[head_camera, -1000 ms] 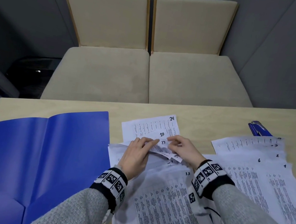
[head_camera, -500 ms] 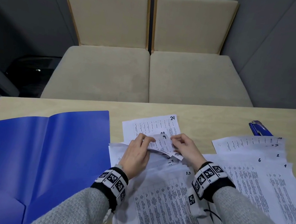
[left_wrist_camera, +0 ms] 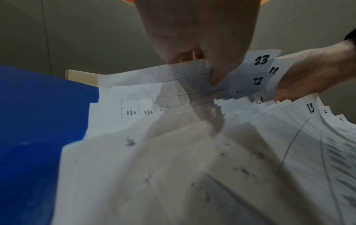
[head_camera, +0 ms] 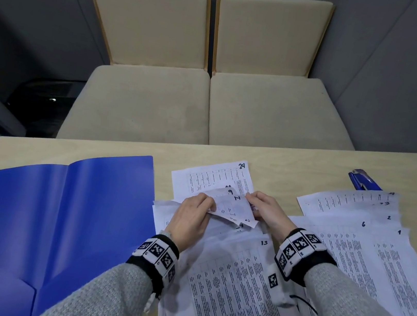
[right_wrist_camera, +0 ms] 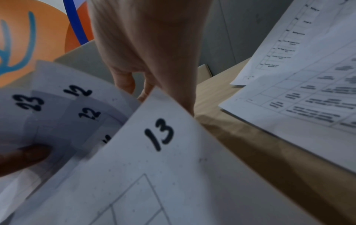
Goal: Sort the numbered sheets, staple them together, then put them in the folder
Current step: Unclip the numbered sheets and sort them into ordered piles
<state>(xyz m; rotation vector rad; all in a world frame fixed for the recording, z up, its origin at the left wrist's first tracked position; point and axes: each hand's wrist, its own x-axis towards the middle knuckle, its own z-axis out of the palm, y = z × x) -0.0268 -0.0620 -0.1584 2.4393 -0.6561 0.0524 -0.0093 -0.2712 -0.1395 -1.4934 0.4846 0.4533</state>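
Now sheet 14 (head_camera: pixel 232 206) exposed under 9; both hands (head_camera: pixel 192 220) still pinching corners.

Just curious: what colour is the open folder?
Blue; the folder shows best in the head view.

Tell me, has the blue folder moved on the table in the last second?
No. The blue folder lies open at the same spot against the table's far edge; only the hands flipping sheets have shifted.
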